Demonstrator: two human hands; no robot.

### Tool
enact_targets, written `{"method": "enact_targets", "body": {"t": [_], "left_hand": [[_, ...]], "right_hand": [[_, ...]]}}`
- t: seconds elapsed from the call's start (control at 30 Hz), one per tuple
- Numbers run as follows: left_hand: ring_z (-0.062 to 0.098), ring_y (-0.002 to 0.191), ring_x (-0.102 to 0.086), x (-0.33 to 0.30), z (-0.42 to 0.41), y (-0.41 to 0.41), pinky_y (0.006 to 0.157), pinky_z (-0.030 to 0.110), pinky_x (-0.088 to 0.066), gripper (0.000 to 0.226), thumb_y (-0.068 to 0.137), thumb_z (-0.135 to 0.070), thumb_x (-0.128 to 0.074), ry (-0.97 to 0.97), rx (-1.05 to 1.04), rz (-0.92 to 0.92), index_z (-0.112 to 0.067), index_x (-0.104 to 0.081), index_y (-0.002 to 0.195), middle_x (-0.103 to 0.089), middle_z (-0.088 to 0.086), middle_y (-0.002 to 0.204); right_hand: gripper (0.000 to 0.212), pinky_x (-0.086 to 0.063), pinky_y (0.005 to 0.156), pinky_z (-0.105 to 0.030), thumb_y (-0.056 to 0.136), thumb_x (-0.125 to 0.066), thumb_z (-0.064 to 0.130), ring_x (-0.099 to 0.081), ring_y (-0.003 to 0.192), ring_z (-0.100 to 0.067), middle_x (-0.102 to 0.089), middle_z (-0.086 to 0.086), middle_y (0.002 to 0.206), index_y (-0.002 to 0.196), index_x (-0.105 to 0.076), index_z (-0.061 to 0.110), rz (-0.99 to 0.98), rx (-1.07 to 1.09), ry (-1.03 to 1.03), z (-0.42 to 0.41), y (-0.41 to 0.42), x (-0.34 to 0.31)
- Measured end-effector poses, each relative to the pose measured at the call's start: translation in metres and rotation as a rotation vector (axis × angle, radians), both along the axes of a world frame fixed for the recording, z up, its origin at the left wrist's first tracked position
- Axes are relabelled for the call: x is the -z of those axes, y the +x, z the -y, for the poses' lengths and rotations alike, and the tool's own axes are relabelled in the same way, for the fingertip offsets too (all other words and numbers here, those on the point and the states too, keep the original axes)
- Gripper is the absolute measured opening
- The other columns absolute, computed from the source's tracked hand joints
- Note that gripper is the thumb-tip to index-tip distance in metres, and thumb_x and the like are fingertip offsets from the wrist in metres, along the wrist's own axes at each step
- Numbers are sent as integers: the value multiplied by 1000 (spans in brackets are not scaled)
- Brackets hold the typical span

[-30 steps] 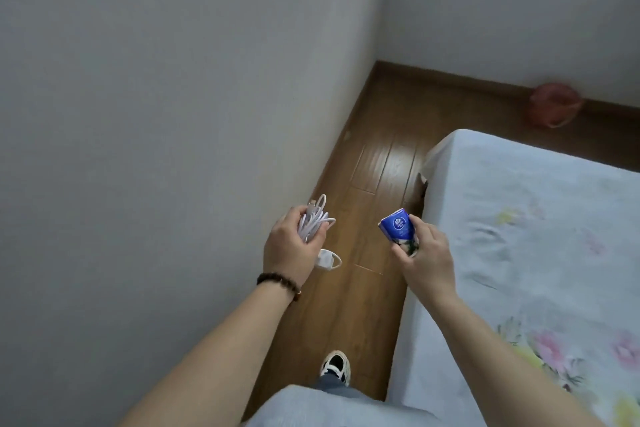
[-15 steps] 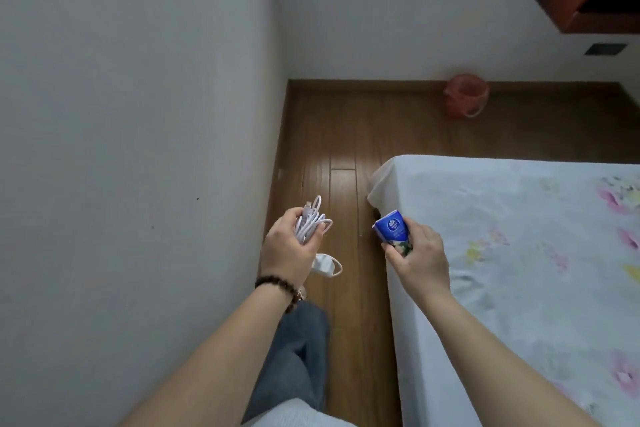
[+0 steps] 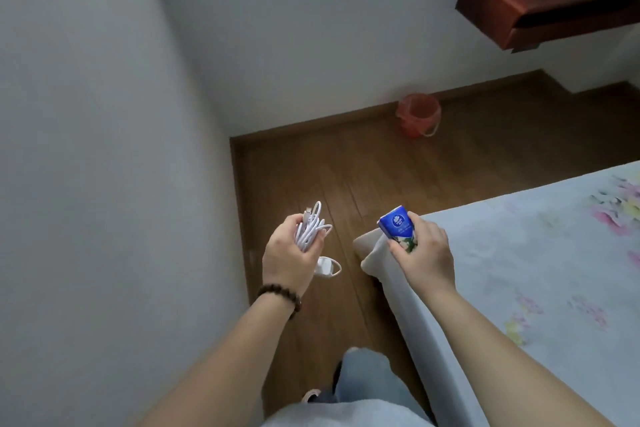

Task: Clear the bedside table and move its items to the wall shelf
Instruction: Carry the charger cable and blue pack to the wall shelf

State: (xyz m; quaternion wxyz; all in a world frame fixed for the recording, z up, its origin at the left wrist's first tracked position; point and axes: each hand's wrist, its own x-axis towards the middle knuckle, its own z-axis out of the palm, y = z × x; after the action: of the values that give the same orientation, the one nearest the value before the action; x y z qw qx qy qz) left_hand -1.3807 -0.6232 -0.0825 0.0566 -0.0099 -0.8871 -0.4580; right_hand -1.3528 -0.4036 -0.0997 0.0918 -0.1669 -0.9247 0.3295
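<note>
Head view: left hand (image 3: 289,258) grips cable (image 3: 310,225), right hand (image 3: 427,253) packet (image 3: 398,227).

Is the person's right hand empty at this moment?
No, the right hand is closed around a small blue tissue pack, while the left hand grips a bundled white charging cable.

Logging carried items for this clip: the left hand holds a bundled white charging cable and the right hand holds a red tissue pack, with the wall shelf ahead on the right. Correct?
Not quite: the tissue pack is blue, not red, as the head view shows. The rest stands: the left hand holds the bundled white charging cable, the right hand holds the pack, and the wall shelf is ahead on the right.
</note>
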Motion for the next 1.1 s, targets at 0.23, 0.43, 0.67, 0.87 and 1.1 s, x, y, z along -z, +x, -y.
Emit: {"method": "enact_targets", "body": {"t": [0.23, 0.43, 0.67, 0.87, 1.1], "left_hand": [[3, 71, -61, 5, -39, -152, 56, 6, -43, 25, 85, -41, -66, -6, 77, 10, -26, -61, 104, -65, -12, 86], [6, 73, -62, 2, -105, -301, 60, 22, -52, 25, 86, -41, -65, -41, 157, -2, -26, -60, 105, -65, -10, 87], [4, 73, -62, -13, -214, -441, 63, 25, -50, 23, 84, -44, -65, -33, 309, -17, -30, -59, 102, -64, -13, 83], [6, 75, -61, -18, -321, -527, 63, 23, -47, 27, 84, -44, -64, -48, 485, -23, -27, -59, 104, -66, -10, 85], [6, 72, -60, -16, -460, -616, 60, 19, -49, 32, 86, -43, -63, -66, 703, -47, -23, -57, 110, -62, -10, 88]], "right_hand": [[64, -45, 74, -21, 78, -72, 35, -48, 103, -12, -55, -4, 119, 133, -45, 16, -39, 110, 7, -32, -128, 10], [63, -43, 70, -16, 79, -71, 39, -43, 97, -5, -55, -2, 119, 133, -45, 18, -23, 211, 5, -93, -252, 18], [64, -47, 71, -16, 79, -70, 40, -48, 103, -10, -53, 0, 120, 133, -44, 19, -24, 357, 27, -180, -350, 10], [63, -46, 71, -16, 78, -71, 39, -49, 103, -10, -55, -2, 120, 131, -46, 18, -44, 526, 57, -258, -403, 5], [63, -47, 70, -17, 78, -71, 41, -50, 103, -11, -53, -1, 121, 131, -44, 20, -41, 738, 57, -353, -466, 8]]}}
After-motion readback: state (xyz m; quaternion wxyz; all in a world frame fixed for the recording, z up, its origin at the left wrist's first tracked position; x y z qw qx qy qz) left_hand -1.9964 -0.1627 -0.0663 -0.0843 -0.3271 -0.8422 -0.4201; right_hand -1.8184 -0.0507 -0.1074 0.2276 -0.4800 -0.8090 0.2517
